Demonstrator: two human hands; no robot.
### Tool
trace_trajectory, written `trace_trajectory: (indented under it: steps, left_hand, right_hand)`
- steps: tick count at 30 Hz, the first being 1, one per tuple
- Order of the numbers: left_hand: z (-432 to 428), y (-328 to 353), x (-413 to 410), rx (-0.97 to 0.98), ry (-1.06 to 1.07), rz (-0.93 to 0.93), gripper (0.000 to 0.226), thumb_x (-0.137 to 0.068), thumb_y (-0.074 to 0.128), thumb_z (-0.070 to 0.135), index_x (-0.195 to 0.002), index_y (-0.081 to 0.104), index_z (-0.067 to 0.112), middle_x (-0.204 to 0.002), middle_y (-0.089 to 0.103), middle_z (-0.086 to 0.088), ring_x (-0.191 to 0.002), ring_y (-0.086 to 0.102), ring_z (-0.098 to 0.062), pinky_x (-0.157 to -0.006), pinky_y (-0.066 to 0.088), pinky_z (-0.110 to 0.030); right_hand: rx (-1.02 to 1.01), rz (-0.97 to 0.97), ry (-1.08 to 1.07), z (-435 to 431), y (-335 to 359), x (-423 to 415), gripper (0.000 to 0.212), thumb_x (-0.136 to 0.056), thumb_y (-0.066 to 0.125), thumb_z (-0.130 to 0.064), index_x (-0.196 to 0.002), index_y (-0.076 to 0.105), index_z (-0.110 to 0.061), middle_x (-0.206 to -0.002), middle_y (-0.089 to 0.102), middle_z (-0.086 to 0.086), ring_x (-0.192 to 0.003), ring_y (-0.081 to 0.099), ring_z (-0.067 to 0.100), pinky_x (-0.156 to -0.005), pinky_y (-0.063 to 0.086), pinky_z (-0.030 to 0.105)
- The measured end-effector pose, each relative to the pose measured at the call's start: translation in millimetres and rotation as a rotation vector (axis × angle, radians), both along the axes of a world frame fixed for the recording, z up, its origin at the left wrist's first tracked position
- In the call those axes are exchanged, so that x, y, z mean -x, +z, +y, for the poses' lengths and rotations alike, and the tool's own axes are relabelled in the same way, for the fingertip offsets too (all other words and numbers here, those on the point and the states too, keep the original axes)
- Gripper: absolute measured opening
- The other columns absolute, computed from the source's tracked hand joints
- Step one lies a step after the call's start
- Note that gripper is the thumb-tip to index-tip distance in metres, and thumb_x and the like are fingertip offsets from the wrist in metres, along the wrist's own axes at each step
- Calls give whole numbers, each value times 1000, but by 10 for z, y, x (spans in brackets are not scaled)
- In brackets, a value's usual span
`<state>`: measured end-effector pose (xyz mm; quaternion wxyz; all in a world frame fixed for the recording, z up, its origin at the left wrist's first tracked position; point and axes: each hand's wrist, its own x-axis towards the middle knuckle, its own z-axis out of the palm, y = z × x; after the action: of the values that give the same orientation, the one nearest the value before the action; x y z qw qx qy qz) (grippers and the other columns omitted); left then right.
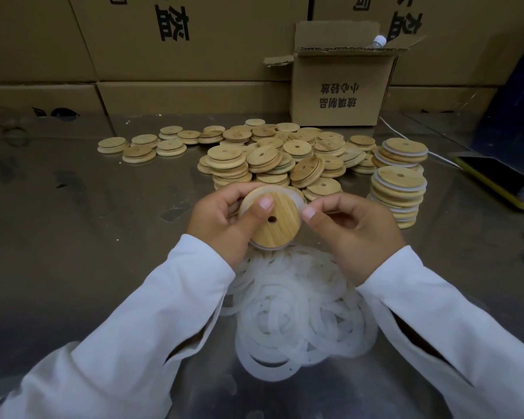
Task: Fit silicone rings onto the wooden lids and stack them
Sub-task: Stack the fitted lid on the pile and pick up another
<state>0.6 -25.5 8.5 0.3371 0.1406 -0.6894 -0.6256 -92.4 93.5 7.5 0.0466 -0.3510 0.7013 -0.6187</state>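
We're gripping the wooden lid [277,225] in our left hand [221,225], thumb pressing on its face beside the straw hole and fingers curling behind the rim. We're holding it up over the pile of silicone rings [300,313] on the steel table [88,222]. Our right hand [354,234] is pinching the silicone ring [297,196] at the lid's right edge between thumb and forefinger. Here's the risk we're seeing: if that pinch is slipping, the stretched ring could be popping off the far side or seating twisted. We're not seeing the lid's underside, so how much ring is sitting in place is hidden. The finished stacks [398,192] are standing on the right.
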Motion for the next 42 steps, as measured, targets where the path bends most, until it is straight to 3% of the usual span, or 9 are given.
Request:
trace_trajectory:
  steps: [9, 15, 24, 27, 31, 36, 42]
  left_hand:
    - [-4, 9, 3, 10, -6, 11, 13, -82, 60, 12, -88, 65, 22, -87, 70, 0, -82, 67, -12, -79, 55, -35]
    - [9, 10, -8, 58, -22, 27, 14, -84, 58, 9, -90, 64, 20, -83, 69, 2, -73, 66, -4, -69, 56, -23]
    - [-18, -31, 8, -35, -37, -19, 13, -82, 59, 14, -91, 66, 20, -85, 71, 1, -81, 67, -12, -79, 55, -35]
    - [-20, -41, 16, -53, -27, -11, 13, -79, 61, 15, -89, 67, 20, -81, 71, 1, -78, 67, -12, -75, 54, -33]
    - [10, -23, 12, -43, -74, -28, 26, -70, 60, 25, -95, 65, 19, -88, 71, 0, -83, 67, -13, -77, 56, -33]
    - [22, -23, 16, -117, -94, -80, 38, -81, 56, 22, -119, 54, 17, -104, 67, 2, -88, 67, -9, -75, 55, -30]
    - [51, -38, 10, 44, 32, -9, 14, -86, 56, 12, -95, 62, 20, -85, 67, -2, -72, 67, -9, -68, 56, -26]
  right_hand:
    - [-40, -9, -24, 10, 53, 16, 21, -82, 63, -17, -64, 61, -27, -51, 55, -19, -53, 51, -8, -53, 36, 2]
    - [1, -125, 49, 9, 56, -23, 14, -82, 63, -13, -69, 64, -18, -62, 60, -3, -57, 53, 0, -57, 43, 6]
    - [84, -246, 1, -5, 54, 2, 3, -80, 64, -16, -78, 64, -19, -60, 61, -4, -51, 56, 0, -57, 45, 11]
    - [-20, -267, 62, -6, 32, -2, 8, -79, 65, -21, -86, 63, -18, -66, 65, 2, -59, 61, 8, -67, 51, 21]
    - [-96, -189, 131, 25, 57, 9, 7, -81, 64, -13, -75, 64, -15, -61, 63, 5, -50, 60, 7, -58, 50, 19]
    - [6, -176, -148, 169, 165, 329, 13, -82, 64, -19, -70, 64, -21, -50, 61, -6, -45, 57, 3, -70, 50, 31]
    - [242, -431, -598, 446, 186, 837, 18, -82, 65, -31, -68, 60, -20, -41, 59, -7, -49, 58, 7, -76, 53, 33]
